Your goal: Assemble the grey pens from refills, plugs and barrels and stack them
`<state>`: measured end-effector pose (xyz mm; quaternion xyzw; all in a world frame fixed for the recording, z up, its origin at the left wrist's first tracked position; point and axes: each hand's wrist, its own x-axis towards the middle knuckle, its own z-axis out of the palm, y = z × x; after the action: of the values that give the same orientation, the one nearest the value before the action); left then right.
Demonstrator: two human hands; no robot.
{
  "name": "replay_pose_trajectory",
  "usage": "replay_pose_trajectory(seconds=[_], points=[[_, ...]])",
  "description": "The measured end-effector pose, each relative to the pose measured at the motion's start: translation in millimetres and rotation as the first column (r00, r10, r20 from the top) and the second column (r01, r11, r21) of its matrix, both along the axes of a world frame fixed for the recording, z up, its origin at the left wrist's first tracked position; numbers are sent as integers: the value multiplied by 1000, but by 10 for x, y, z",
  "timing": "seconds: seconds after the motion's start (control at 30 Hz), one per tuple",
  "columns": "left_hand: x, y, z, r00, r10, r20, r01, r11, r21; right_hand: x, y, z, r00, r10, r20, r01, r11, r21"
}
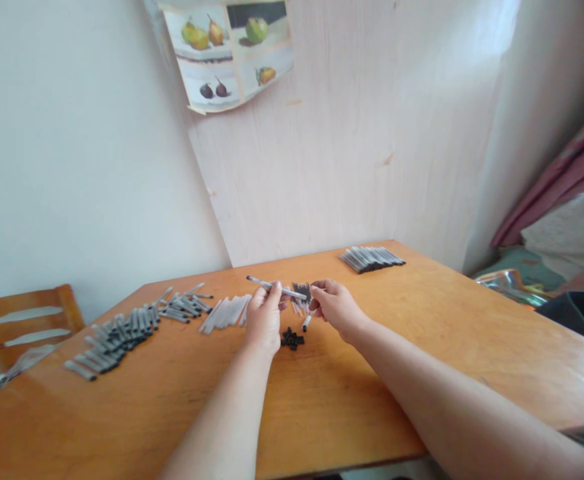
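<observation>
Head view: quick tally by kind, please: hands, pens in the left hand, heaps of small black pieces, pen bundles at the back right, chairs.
Hands: 2, left hand and right hand
Pens in the left hand: 1 pen
Heaps of small black pieces: 1 heap
Back-right pen bundles: 1 bundle
Chairs: 1 chair
Total: 6

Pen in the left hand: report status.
Left hand gripping pen, black end leftward. Right hand near other end, grip unclear. Small black parts piled on table below, not blocking pen.
</observation>
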<state>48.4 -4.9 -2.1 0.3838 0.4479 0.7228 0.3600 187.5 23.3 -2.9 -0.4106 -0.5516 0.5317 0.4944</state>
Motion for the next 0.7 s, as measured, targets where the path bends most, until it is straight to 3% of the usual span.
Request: replay_pose_trajectory(seconds=[0.1, 0.23, 0.37, 0.5, 0.7], points=[[-36, 23, -31, 988, 47, -149, -45, 999, 19, 44, 42, 25, 996, -91, -18, 92, 995, 45], [-115, 64, -89, 916, 117, -383, -88, 992, 93, 61, 11, 86, 997, -41, -66, 47, 994, 98], [-163, 54, -123, 713, 202, -671, -87, 976, 200, 52, -53, 110, 997, 53, -56, -45, 990, 132], [-179, 35, -147, 521, 203, -829, -62, 978, 200, 42, -34, 51, 997, 61, 51, -70, 978, 198], [-246, 117, -218, 395, 217, -893, -76, 976, 204, 51, 46, -38, 951, 33, 307, -98, 975, 199]])
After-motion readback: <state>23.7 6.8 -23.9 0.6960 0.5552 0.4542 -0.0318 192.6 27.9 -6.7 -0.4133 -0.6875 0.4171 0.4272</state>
